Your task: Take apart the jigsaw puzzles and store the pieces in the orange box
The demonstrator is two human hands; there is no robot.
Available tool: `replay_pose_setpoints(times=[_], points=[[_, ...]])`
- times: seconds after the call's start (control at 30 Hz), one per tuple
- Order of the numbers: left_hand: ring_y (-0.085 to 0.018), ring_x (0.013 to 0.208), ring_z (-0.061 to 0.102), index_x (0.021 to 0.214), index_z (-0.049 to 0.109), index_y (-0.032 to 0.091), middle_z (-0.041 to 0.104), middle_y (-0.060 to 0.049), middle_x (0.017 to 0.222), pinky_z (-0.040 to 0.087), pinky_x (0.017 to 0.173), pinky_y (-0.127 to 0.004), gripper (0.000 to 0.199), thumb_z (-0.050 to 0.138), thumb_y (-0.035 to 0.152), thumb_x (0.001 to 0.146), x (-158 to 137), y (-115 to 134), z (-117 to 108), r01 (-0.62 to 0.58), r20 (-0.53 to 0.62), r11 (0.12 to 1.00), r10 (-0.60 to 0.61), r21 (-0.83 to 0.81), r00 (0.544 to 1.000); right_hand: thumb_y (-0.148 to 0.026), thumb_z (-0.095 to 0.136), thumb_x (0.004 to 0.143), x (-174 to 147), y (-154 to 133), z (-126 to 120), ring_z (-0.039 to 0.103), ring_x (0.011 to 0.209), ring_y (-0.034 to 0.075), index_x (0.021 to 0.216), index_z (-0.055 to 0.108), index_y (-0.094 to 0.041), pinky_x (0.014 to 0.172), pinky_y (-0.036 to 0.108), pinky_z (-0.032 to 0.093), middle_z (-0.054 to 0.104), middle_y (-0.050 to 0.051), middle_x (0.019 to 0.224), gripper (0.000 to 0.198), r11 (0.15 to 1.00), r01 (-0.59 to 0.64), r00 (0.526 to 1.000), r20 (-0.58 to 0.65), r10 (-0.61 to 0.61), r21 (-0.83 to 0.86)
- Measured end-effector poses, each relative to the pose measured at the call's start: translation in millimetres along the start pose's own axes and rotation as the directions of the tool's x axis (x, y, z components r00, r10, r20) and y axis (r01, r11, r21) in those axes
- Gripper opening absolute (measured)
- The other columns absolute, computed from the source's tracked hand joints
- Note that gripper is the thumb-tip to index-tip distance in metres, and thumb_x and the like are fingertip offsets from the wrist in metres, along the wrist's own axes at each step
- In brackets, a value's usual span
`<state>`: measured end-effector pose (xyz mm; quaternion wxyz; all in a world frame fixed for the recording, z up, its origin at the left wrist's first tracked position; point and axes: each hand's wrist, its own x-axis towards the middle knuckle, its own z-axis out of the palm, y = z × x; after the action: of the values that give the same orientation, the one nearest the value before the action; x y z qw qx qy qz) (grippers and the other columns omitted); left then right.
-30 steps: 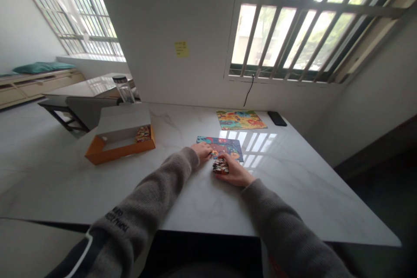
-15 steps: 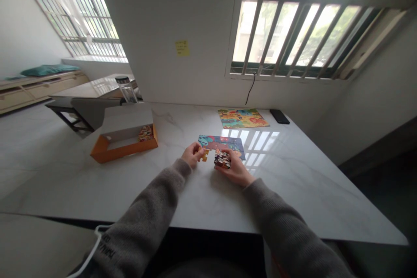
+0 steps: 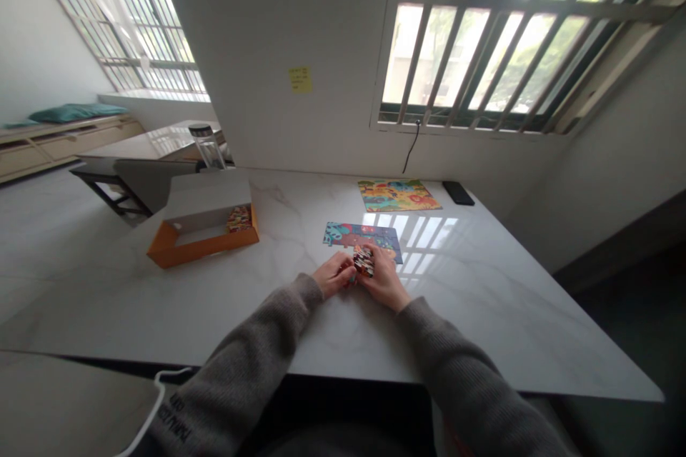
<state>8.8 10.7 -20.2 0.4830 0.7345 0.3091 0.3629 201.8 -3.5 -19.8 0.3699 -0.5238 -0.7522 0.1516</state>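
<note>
My right hand (image 3: 386, 281) is wrapped round a stack of jigsaw puzzle pieces (image 3: 364, 261), whose striped edges face me. Against the stack's left side, my left hand (image 3: 334, 274) has its fingers pinched together, with a small coloured bit of a puzzle piece (image 3: 352, 280) showing at their tips. Most of that piece is hidden. Just beyond both hands lies a partly assembled puzzle (image 3: 369, 232), dark blue and purple with a teal left corner. My right hand covers part of its near edge.
Farther back on the marble-look table (image 3: 289, 228) lies a colourful animal picture sheet (image 3: 399, 195), with a black phone (image 3: 457, 193) to its right. An open orange box (image 3: 204, 245) at the left holds more stacked pieces (image 3: 239, 218). A glass bottle (image 3: 208, 148) stands beyond it.
My left hand has moved right and nearer to me, from apart to against the stack. The yellow-orange puzzle piece it held is no longer visible. The right hand has shifted slightly left.
</note>
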Motion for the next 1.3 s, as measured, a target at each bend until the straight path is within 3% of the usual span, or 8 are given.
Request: replay_pose_setpoints(times=[0.1, 0.27, 0.4, 0.5, 0.83, 1.0, 1.2, 1.3], points=[[-0.013, 0.062, 0.061, 0.092, 0.054, 0.017, 0.064, -0.003, 0.077, 0.049, 0.062, -0.027, 0.034, 0.056, 0.050, 0.089, -5.2, 0.5, -4.1, 0.010, 0.022, 1.000, -0.010, 0.013, 1.000, -0.033, 0.072, 0.071, -0.1, 1.6, 0.6, 0.055, 0.113, 0.032, 0.128, 0.048, -0.022, 0.098, 0.050, 0.041, 0.059, 0.011, 0.119, 0.063, 0.999, -0.029, 1.000, 0.007, 0.029, -0.022], [-0.012, 0.062, 0.059, 0.088, 0.063, 0.018, 0.064, 0.001, 0.072, 0.047, 0.060, -0.024, 0.022, 0.074, 0.031, 0.075, -5.7, -0.6, -17.1, 0.057, -0.134, 0.979, -0.030, 0.196, 0.991, -0.040, 0.072, 0.074, -0.1, 0.8, -1.9, 0.055, 0.112, 0.031, 0.128, 0.049, -0.024, 0.095, 0.048, 0.042, 0.060, 0.011, 0.118, 0.061, 0.999, -0.031, 0.999, 0.009, 0.032, -0.026], [-0.013, 0.059, 0.063, 0.111, 0.061, 0.015, 0.066, 0.000, 0.072, 0.052, 0.058, -0.027, 0.049, 0.077, 0.041, 0.073, -2.1, -2.5, -28.9, 0.089, -0.198, 0.990, -0.110, -0.114, 0.974, -0.042, 0.073, 0.074, 0.5, 3.1, -5.6, 0.055, 0.111, 0.031, 0.128, 0.050, -0.023, 0.093, 0.047, 0.043, 0.060, 0.011, 0.117, 0.062, 0.997, -0.048, 0.998, 0.030, 0.050, -0.058], [-0.017, 0.062, 0.068, 0.105, 0.061, 0.011, 0.070, -0.006, 0.080, 0.057, 0.064, -0.034, 0.057, 0.081, 0.048, 0.067, -1.0, -4.1, -34.9, 0.115, -0.182, 0.948, -0.174, -0.296, 0.968, -0.040, 0.075, 0.072, 0.9, 4.9, -9.5, 0.054, 0.110, 0.031, 0.129, 0.050, -0.022, 0.093, 0.046, 0.043, 0.059, 0.011, 0.116, 0.066, 0.995, -0.016, 0.996, 0.086, 0.024, -0.099], [-0.016, 0.066, 0.068, 0.078, 0.053, 0.014, 0.064, 0.000, 0.070, 0.054, 0.066, -0.029, 0.050, 0.087, 0.047, 0.061, -3.6, -2.6, -23.6, 0.098, -0.096, 0.949, -0.132, -0.299, 0.987, -0.040, 0.079, 0.069, 3.4, 10.3, -19.3, 0.049, 0.116, 0.033, 0.141, 0.039, -0.020, 0.097, 0.046, 0.041, 0.054, 0.015, 0.123, 0.085, 0.988, 0.075, 0.979, 0.201, -0.046, -0.137], [-0.010, 0.059, 0.055, 0.077, 0.056, 0.014, 0.056, 0.004, 0.065, 0.047, 0.061, -0.024, 0.032, 0.080, 0.035, 0.067, -4.7, 1.9, -9.0, 0.122, -0.036, 0.990, -0.125, -0.064, 0.992, -0.047, 0.077, 0.070, 2.0, 6.3, -27.3, 0.046, 0.118, 0.034, 0.148, 0.030, -0.021, 0.097, 0.048, 0.040, 0.050, 0.016, 0.126, 0.095, 0.986, 0.086, 0.954, 0.297, -0.041, -0.141], [-0.011, 0.067, 0.054, 0.078, 0.056, 0.016, 0.057, 0.002, 0.071, 0.048, 0.065, -0.024, 0.012, 0.066, 0.019, 0.073, -5.2, 2.2, 6.7, 0.025, -0.079, 0.983, -0.011, 0.184, 0.997, -0.027, 0.076, 0.064, -2.1, -2.9, -44.1, 0.038, 0.128, 0.038, 0.155, 0.017, -0.026, 0.104, 0.056, 0.033, 0.043, 0.015, 0.136, 0.109, 0.981, 0.113, 0.875, 0.483, -0.022, -0.160], [-0.012, 0.066, 0.054, 0.078, 0.055, 0.017, 0.058, 0.002, 0.073, 0.049, 0.066, -0.026, 0.010, 0.064, 0.018, 0.075, -4.5, -3.5, 9.3, -0.005, -0.095, 0.962, 0.032, 0.272, 0.995, -0.030, 0.074, 0.068, -1.6, -4.6, -43.8, 0.037, 0.129, 0.039, 0.154, 0.018, -0.026, 0.104, 0.059, 0.031, 0.043, 0.015, 0.139, 0.103, 0.983, 0.098, 0.880, 0.475, -0.013, -0.153]])
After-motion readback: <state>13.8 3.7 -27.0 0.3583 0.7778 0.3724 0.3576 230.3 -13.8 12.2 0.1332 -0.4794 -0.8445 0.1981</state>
